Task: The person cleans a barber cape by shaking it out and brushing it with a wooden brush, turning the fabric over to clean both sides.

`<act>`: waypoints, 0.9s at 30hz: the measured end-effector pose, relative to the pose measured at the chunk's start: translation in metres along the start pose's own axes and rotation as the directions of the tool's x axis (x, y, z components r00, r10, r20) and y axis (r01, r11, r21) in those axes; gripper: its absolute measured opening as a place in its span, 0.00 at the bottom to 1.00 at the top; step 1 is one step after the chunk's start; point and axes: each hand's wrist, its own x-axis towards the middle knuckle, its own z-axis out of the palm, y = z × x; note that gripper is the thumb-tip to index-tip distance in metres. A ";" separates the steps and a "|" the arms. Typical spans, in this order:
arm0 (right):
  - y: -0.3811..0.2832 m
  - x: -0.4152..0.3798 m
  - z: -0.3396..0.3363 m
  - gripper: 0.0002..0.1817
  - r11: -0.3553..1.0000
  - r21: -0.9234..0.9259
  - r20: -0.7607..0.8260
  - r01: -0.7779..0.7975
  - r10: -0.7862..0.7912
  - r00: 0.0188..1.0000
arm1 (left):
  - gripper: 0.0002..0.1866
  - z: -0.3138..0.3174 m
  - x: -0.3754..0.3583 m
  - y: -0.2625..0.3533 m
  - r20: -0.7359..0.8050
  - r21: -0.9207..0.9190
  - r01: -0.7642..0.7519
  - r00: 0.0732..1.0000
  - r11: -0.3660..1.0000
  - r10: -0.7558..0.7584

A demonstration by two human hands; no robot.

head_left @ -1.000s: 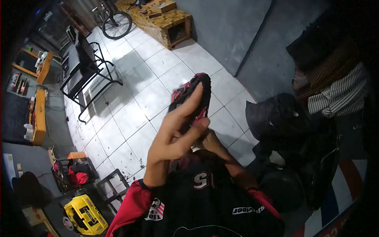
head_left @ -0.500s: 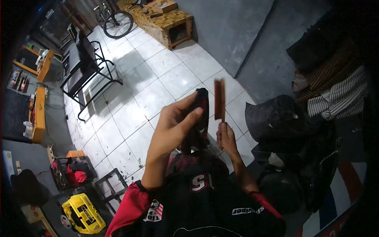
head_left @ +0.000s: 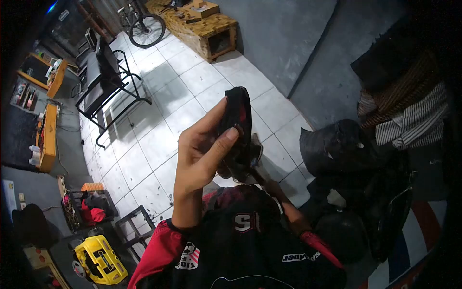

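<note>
My left hand (head_left: 195, 154) is closed on a black shoe (head_left: 237, 111) with a dark red patch on its side. It holds the shoe raised and nearly upright in front of my chest, thumb on the near face. My right hand (head_left: 240, 173) is low behind the shoe, largely hidden by it and by my left hand. The brown-bristled brush that showed in the right hand half a second ago is now mostly out of sight there.
A black bench (head_left: 98, 72) stands at left on the white tiled floor (head_left: 178, 120). A yellow toy car (head_left: 100, 260) and a crate of cloths (head_left: 91, 212) are at lower left. Dark bags (head_left: 332, 144) and striped cloth (head_left: 414, 120) are piled at right.
My left hand has lifted the shoe slightly and turned it. My right hand with the brush has moved down and left, from beside the shoe to behind it.
</note>
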 end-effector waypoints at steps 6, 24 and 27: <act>-0.042 0.009 -0.100 0.19 0.495 0.867 -0.137 -0.059 0.352 0.926 | 0.20 0.000 0.003 -0.018 0.046 0.100 0.151 0.987 0.983 -0.156; -0.002 0.001 -0.015 0.19 0.879 0.284 0.159 -0.383 0.351 0.923 | 0.20 -0.010 0.000 -0.005 -0.168 -0.070 -0.035 0.985 0.997 0.023; 0.001 0.014 -0.022 0.21 0.765 0.458 0.068 -0.453 0.478 0.876 | 0.15 -0.015 0.002 -0.012 -0.181 0.001 0.067 0.981 0.998 -0.066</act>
